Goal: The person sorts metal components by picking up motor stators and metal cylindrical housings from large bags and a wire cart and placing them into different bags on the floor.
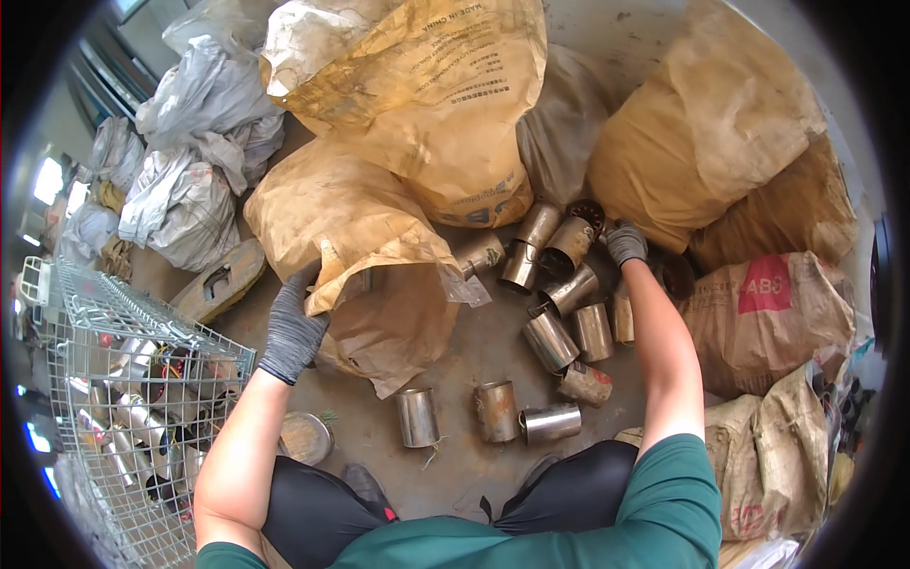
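My left hand (294,327), in a grey knit glove, is closed on the torn rim of a brown paper sack (332,199). The sack lies on its side with its mouth toward me; a metal edge shows just inside. My right hand (626,244), also gloved, reaches into a loose pile of metal cylinders. Its fingers are curled beside a rusty cylinder (571,243) with dark reddish coils at its end. What they hold, if anything, is hidden. Closer to me, a shiny cylinder (417,418) and a rusty one (497,412) stand upright, with another cylinder (551,423) lying beside them.
A wire cage (142,379) with metal parts stands at the left, near a wooden piece (223,282). White bags (180,204) are heaped behind it. A tall brown sack (427,114) rises at the back. More full sacks (701,133) line the right side.
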The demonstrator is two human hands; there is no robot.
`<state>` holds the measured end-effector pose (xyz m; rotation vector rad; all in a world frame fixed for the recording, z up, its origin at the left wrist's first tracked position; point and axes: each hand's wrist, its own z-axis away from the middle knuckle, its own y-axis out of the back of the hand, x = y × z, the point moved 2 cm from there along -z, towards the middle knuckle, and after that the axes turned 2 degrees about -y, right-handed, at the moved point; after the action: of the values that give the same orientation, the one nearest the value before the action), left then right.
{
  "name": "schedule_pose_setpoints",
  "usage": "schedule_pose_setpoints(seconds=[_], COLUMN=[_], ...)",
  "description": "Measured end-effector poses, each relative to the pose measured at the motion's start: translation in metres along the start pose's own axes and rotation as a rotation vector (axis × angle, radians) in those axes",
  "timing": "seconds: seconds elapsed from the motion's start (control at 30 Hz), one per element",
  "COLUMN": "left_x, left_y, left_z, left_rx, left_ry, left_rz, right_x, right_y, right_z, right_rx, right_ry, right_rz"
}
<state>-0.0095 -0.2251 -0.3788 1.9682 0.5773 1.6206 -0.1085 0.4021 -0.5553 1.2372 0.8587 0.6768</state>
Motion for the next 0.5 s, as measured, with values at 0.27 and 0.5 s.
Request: schedule_pose_setpoints(seconds=[0.27, 0.5], left_x=[0.011, 0.021], left_y=[-0.001, -0.005], left_z=[0.013, 0.010], left_rx=[-0.031, -0.041], left_ry=[0.013, 0.032], left_rz=[-0.139, -0.184], right_x=[-0.005, 0.010], right_y=[-0.076, -0.046], right_z=[-0.065, -0.014], right_rx=[-0.107, 0.305], right_ry=[-0.117, 0.014], right_rz=[-0.033, -0.549])
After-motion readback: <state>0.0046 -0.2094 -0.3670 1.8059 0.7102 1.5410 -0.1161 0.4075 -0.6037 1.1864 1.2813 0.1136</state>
